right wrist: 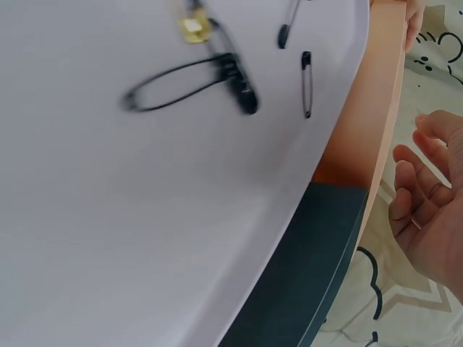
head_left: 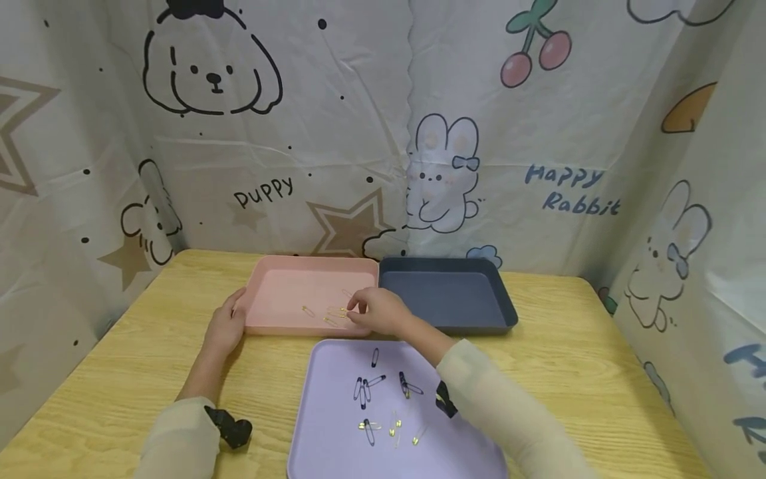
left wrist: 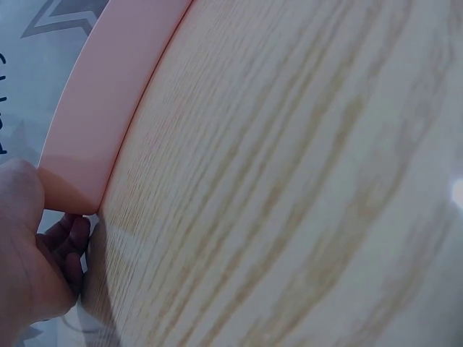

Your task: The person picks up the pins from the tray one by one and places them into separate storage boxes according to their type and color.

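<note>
My left hand (head_left: pixel 226 324) holds the left end of the pink tray (head_left: pixel 254 293). In the left wrist view its thumb is at the tray's corner and the other fingers curl beneath. Over the right part of the pink tray is my right hand (head_left: pixel 383 311), fingertips close above several gold safety pins (head_left: pixel 330 322). In the right wrist view its fingers are loosely bent and apart, with nothing seen between them. Black safety pins (head_left: pixel 362 392) and gold safety pins (head_left: pixel 395 426) lie in small groups on the lilac tray (head_left: pixel 317 372), some overlapping.
A dark blue tray (head_left: pixel 443 293) adjoins the pink tray's right side. Both stand at the back of the wooden table (head_left: pixel 574 359), behind the lilac tray. A printed curtain (head_left: pixel 359 133) hangs behind and at the sides. My right forearm crosses the lilac tray's right part.
</note>
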A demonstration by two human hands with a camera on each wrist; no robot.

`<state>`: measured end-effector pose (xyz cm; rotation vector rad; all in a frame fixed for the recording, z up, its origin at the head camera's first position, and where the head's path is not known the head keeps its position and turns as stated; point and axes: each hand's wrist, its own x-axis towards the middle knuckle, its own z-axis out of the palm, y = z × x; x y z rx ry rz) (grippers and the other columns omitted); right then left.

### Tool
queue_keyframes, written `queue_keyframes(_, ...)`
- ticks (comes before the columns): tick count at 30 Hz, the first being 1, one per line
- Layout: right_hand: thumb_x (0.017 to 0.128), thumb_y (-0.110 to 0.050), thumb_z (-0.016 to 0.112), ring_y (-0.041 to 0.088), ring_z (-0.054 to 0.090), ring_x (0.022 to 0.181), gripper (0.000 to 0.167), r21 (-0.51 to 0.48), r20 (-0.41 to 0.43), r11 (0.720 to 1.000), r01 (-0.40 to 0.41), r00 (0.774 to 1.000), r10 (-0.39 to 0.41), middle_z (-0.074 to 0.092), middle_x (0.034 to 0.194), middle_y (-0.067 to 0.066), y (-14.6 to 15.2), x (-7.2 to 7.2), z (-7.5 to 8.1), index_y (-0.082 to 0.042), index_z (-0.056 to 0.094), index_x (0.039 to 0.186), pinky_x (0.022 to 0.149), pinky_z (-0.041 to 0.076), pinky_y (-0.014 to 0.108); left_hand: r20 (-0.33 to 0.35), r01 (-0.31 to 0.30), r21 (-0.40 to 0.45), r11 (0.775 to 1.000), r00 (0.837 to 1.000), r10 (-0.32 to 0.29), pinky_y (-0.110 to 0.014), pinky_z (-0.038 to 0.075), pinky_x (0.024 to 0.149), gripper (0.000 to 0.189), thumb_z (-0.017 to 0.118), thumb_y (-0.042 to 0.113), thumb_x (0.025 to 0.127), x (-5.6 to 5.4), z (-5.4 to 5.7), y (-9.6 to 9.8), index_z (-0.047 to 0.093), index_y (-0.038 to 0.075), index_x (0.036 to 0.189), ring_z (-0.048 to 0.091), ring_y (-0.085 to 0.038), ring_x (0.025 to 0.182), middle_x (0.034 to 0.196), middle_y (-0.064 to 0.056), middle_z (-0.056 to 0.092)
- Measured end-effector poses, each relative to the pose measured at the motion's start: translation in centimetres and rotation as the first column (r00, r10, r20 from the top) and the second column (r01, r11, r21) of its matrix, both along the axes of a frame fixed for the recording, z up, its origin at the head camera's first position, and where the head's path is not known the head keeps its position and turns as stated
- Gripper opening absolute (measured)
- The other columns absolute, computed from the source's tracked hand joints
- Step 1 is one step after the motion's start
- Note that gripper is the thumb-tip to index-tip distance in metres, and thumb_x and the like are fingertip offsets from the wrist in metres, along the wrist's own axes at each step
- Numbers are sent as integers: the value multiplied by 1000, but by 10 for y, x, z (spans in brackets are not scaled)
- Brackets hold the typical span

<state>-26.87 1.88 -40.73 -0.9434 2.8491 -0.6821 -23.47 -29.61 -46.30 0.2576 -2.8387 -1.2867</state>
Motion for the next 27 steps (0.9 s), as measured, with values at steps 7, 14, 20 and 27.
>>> queue_keyframes(7, 87, -27, 65, 7, 50, 66, 16, -18, 11, 1000, -19, 1000, 19, 59, 73, -6, 26, 13, -8, -15, 70, 96, 59, 41, 21, 18, -3, 15, 1000, 1000, 3, -61, 17, 111, 51, 18, 23, 101, 0, -2, 0, 13, 11, 151, 16, -50, 138, 149, -33, 18)
queue_keyframes(14, 86, -25, 65, 4, 49, 66, 11, -49, -7, 998, -43, 999, 43, 57, 72, -9, 53, 24, -15, -16, 70, 91, 61, 42, 20, 28, -7, 19, 1000, 1000, 6, -61, 16, 111, 52, 17, 24, 101, 3, -1, 0, 12, 11, 151, 15, -50, 138, 149, -34, 17)
queue_keyframes(20, 86, -23, 66, 7, 52, 69, 10, -54, -22, 997, -59, 998, 58, 58, 74, -9, 73, 34, -16, -16, 71, 91, 64, 44, 21, 24, -1, 21, 1000, 1000, 0, -61, 17, 111, 52, 17, 25, 101, 4, -1, 1, 12, 10, 151, 16, -50, 137, 149, -34, 17)
queue_keyframes(27, 85, -22, 66, 7, 51, 68, 12, 7, 10, 998, -69, 998, 69, 60, 78, -9, 94, 50, -16, -17, 70, 95, 62, 42, 20, 22, 2, 31, 1000, 1000, -3, -60, 15, 112, 52, 17, 24, 101, 3, 1, 2, 12, 10, 151, 14, -49, 138, 150, -32, 16)
